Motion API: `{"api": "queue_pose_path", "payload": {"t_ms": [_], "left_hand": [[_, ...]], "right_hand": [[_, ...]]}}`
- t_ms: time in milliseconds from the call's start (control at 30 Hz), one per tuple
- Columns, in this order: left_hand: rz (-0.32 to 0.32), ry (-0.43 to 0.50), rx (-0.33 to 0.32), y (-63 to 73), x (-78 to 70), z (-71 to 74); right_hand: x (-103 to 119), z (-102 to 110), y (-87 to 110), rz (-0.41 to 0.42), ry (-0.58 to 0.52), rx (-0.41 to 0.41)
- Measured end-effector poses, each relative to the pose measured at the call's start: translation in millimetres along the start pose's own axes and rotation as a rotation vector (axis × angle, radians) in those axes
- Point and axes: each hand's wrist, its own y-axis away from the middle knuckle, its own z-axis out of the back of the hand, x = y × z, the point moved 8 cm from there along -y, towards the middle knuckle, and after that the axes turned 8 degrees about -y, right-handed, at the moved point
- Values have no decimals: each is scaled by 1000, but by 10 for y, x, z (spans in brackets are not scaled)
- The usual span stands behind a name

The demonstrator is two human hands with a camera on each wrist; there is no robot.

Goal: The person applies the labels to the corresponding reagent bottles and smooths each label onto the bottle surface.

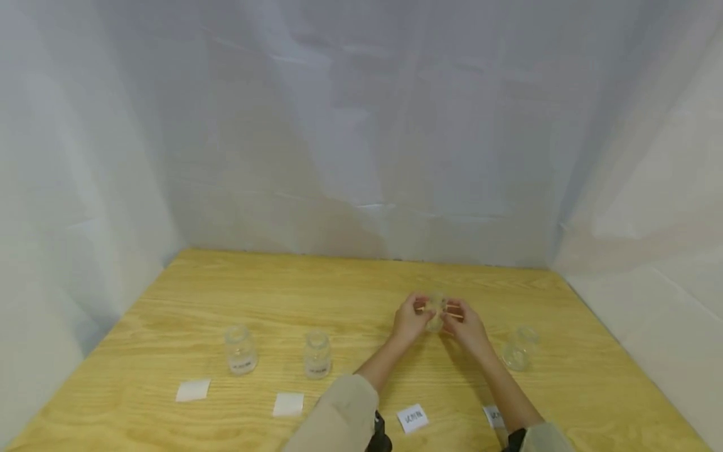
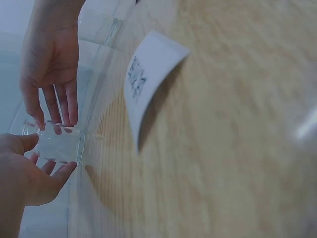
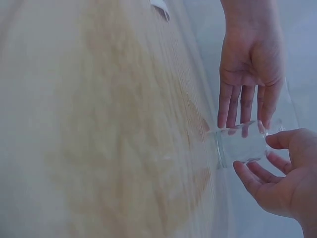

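Observation:
In the head view, a small clear glass bottle (image 1: pixel 435 312) stands upright between my two hands, towards the back right of the table. My left hand (image 1: pixel 412 319) holds it by the fingertips and thumb from the left. From the opposite side, my right hand (image 1: pixel 467 326) grips it likewise. Both wrist views show the clear glass wall (image 2: pixel 59 145), with fingertips touching it on either side. Its base (image 3: pixel 220 149) is close to the wooden tabletop; whether it touches I cannot tell.
Two clear bottles (image 1: pixel 241 351) (image 1: pixel 317 356) with writing low on them stand to the left; another bottle (image 1: pixel 519 348) is at the right. Nearer lie blank white cards (image 1: pixel 192 390) (image 1: pixel 289 405) and written cards (image 1: pixel 413 417) (image 1: pixel 492 417), the last partly behind my right forearm. Pale sheeting (image 1: pixel 361 157) surrounds the table.

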Motion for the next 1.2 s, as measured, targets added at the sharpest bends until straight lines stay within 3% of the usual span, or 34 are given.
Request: {"api": "queue_pose_path", "payload": {"t_ms": [667,1200], "left_hand": [[5,36,-39,299,-16,136],[-60,65,-22,540,-54,272]], "right_hand": [[27,-121,243,44,-11,-16],[30,-209,416,109,-84,-23]]}}
